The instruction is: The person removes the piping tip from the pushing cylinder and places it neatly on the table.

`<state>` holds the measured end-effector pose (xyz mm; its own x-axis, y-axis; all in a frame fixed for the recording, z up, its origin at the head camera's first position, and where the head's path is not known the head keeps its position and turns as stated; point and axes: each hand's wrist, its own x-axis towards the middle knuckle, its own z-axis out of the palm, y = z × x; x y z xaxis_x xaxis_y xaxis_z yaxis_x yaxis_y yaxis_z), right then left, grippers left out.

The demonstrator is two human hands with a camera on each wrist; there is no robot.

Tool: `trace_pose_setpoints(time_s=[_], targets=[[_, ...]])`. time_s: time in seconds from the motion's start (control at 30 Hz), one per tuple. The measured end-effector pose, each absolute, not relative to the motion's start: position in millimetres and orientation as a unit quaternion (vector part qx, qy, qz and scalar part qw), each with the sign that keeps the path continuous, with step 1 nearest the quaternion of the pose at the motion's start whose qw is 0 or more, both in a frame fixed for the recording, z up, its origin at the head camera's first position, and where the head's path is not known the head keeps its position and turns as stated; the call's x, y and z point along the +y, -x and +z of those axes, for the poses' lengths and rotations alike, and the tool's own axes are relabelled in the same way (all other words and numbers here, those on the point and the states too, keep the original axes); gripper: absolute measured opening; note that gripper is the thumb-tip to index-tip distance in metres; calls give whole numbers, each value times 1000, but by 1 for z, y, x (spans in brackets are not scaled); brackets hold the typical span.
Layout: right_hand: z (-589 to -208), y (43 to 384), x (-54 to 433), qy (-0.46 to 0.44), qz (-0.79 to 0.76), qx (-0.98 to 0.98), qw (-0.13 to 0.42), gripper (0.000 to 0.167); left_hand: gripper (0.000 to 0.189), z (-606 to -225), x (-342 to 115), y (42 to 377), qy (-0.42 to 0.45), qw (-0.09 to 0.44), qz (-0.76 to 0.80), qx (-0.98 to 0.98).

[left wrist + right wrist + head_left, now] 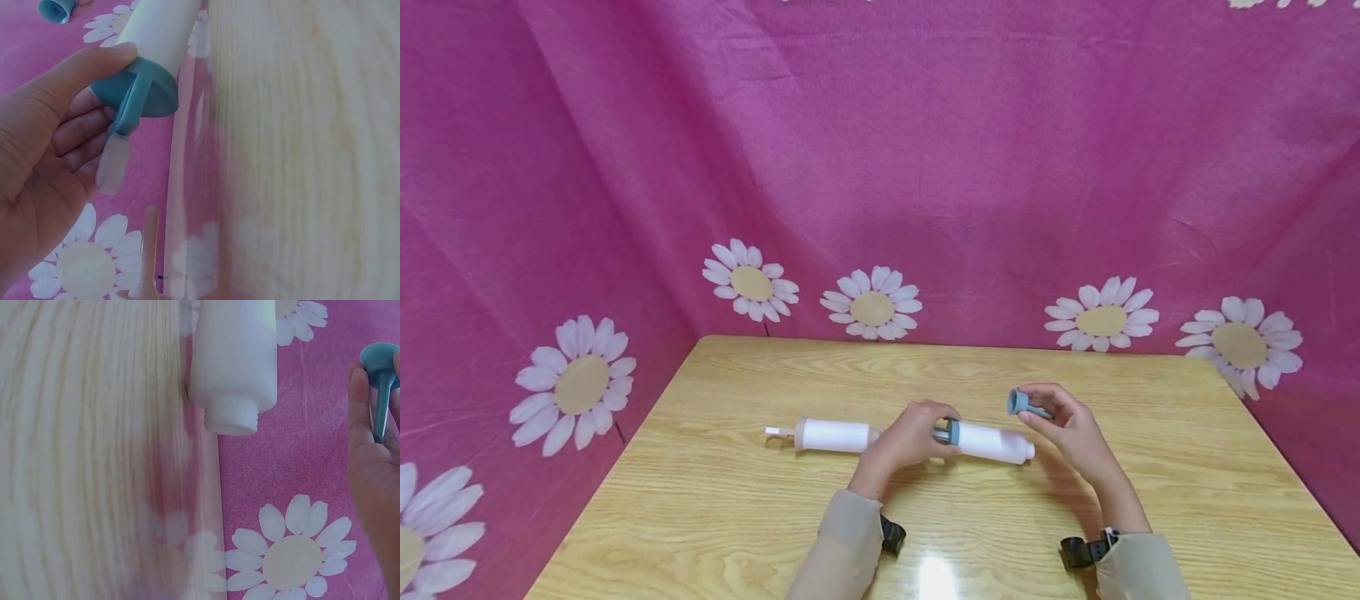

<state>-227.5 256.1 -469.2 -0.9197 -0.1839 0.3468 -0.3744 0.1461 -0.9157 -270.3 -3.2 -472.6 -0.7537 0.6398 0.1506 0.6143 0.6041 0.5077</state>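
In the head view my left hand [917, 433] grips the teal end piece [144, 90] of a white bottle [992, 442], thumb on top and fingers beneath. A flat teal stem with a pale tip juts from that end piece. The bottle's other end, a narrow ridged neck [231, 415], is uncovered and points right. Off to the right, my right hand [1071, 429] pinches a teal cup-shaped piece with a thin stem [1018, 402], held above the table and apart from the bottle. Its wide mouth faces left.
A second white bottle [835, 436] with beige ends lies left of my left hand on the wooden table [737, 517]; a thin stem sticks out of its left end. A pink daisy-patterned cloth [955, 208] hangs behind the table and along its left side.
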Motion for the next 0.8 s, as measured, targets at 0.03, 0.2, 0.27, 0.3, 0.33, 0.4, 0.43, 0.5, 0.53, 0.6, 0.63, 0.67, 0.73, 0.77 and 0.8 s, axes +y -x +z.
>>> trace_pose_setpoints(time_s=[0.03,0.2,0.27,0.3,0.33,0.4,0.43,0.5,0.53,0.6,0.63,0.67,0.73,0.77,0.8], targets=[[-469,227,256,-188,628,-752,76,34,41,-473,-3,270,-348,25,273,896],[-470,228,257,-194,627,-751,76,34,44,-475,-1,269,-336,35,270,902],[-471,228,257,-194,622,-755,75,34,45,-476,0,268,-332,38,267,904],[-472,228,257,-193,619,-757,75,34,45,-476,0,268,-330,40,265,905],[-472,228,257,-191,617,-760,74,34,46,-476,0,268,-329,41,264,906],[-473,228,256,-189,613,-764,74,35,46,-475,1,268,-328,43,263,906],[-473,228,256,-186,611,-766,74,35,47,-475,1,268,-328,43,265,906],[-473,228,256,-179,604,-773,74,35,47,-476,1,268,-326,44,270,905],[-473,228,256,-176,602,-776,73,35,47,-476,1,268,-326,43,271,905],[-473,228,256,-171,598,-779,71,35,48,-477,1,268,-327,41,275,903],[-473,228,256,-168,597,-781,69,35,48,-477,1,268,-328,40,276,903],[-474,228,256,-168,597,-781,67,35,49,-477,0,268,-327,40,278,902],[-474,228,255,-170,597,-781,64,35,51,-476,0,267,-328,40,280,901],[-474,228,255,-170,598,-781,62,35,53,-476,-1,267,-328,39,280,901],[-474,228,255,-170,598,-781,61,35,54,-476,-1,267,-327,39,283,901]])
